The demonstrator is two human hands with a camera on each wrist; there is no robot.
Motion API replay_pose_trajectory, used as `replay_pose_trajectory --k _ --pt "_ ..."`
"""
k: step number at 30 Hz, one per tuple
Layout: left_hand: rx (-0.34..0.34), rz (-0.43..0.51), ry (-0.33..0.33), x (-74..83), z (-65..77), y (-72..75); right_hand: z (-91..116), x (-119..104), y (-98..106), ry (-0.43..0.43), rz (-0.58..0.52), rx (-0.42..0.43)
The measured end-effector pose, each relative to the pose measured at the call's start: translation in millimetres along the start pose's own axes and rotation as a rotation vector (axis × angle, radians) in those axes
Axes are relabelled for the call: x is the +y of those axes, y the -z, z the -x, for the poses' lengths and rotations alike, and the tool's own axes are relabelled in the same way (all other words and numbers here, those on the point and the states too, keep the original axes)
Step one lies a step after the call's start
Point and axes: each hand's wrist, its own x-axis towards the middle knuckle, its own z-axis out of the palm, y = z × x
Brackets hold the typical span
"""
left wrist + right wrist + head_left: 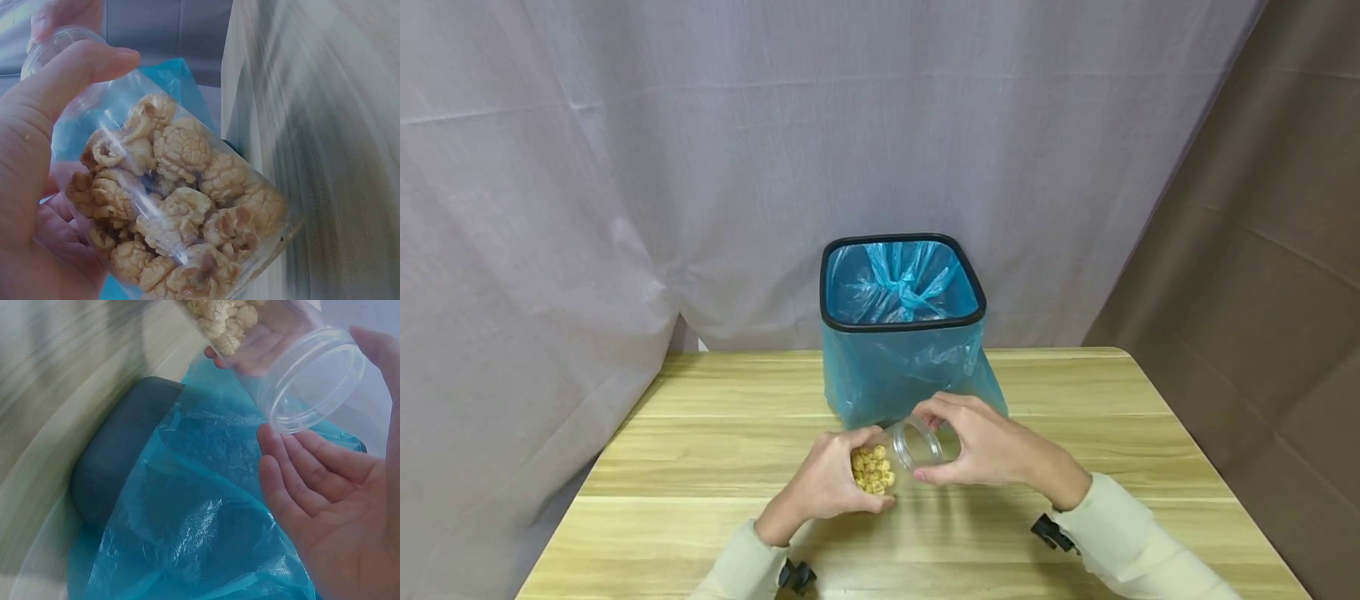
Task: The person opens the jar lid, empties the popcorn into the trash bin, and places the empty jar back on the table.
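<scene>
I sit at a table with a curtain hanging behind its far edge. On the table, toward the back and centred ahead of me, stands a bin with a bag lining it and draping down its outside. Just in front of the bin, above the tabletop, my left hand holds a jar tipped on its side, its mouth pointing right. Snack pieces lie inside the jar at its left end. My right hand sits to the right, at the jar's mouth.
</scene>
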Motion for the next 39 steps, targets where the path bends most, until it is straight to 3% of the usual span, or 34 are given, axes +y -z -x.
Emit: replay_pose_trajectory --k 11,14,20,24,31,39 --pt "-0.004 0.003 -0.003 0.2 -0.9 1.0 2.6 4.6 7.7 0.159 -0.002 -0.031" --pt "-0.005 0.008 -0.004 0.4 -1.1 1.8 2.6 4.5 7.8 0.139 0.008 -0.017" --pt "-0.008 -0.006 0.016 0.8 -0.1 1.4 2.9 0.8 3.0 -0.012 -0.001 -0.008" --pt "-0.006 -0.004 0.021 1.2 0.5 0.8 2.1 -0.4 0.5 -0.04 -0.011 0.006" --pt "-0.002 0.015 0.008 1.8 0.9 1.3 1.6 -1.4 0.0 -0.029 -0.021 -0.008" --pt "0.002 -0.001 0.004 1.6 1.0 0.6 1.9 -1.4 6.0 0.106 0.025 -0.02"
